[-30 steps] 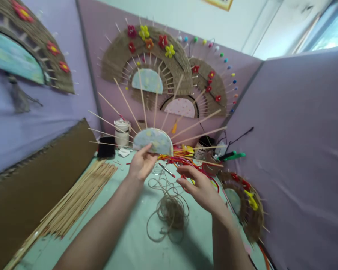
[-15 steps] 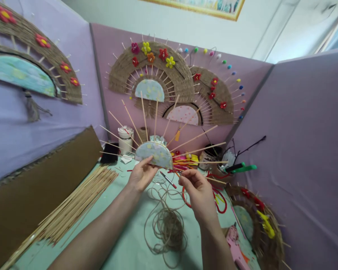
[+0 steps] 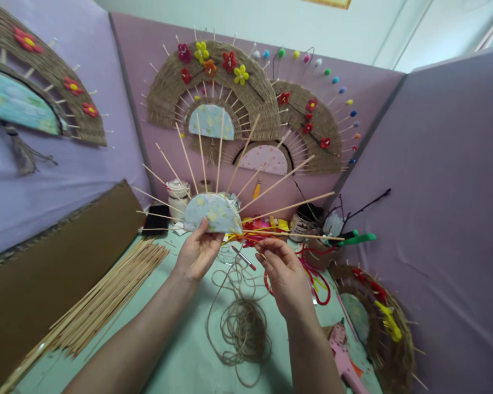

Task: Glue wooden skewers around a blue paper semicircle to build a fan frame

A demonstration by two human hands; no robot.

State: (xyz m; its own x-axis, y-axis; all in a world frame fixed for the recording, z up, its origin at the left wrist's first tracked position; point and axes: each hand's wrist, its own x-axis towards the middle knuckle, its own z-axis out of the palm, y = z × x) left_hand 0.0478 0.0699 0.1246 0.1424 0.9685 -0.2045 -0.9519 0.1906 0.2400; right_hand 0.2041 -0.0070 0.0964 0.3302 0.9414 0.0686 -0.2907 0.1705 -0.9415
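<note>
My left hand (image 3: 199, 251) pinches the lower edge of a half-round fan base (image 3: 214, 212), covered in pale blue cloth with yellow flowers. Thumb in front, fingers behind, it keeps the base upright above the table. Thin wooden sticks (image 3: 219, 156) fan out from its curved edge. To the right and just below, my right hand (image 3: 281, 268) has its fingertips drawn together; what they hold, if anything, I cannot make out. A strand of jute twine runs from near the base's right corner down to a loose coil of twine (image 3: 246, 328) on the table.
A bundle of sticks (image 3: 110, 295) lies left beside a cardboard sheet (image 3: 57, 290). A pen (image 3: 244, 258) and red pipe cleaners (image 3: 322, 290) lie behind my hands. At right are a pink glue gun (image 3: 343, 358) and a twine-woven fan (image 3: 394, 350). Finished fans (image 3: 213, 71) hang on the partition.
The fan base, with its sticks, has shifted slightly left and up in view, along with my left hand. My right hand has moved slightly up and left. The camera view has tilted down a little.
</note>
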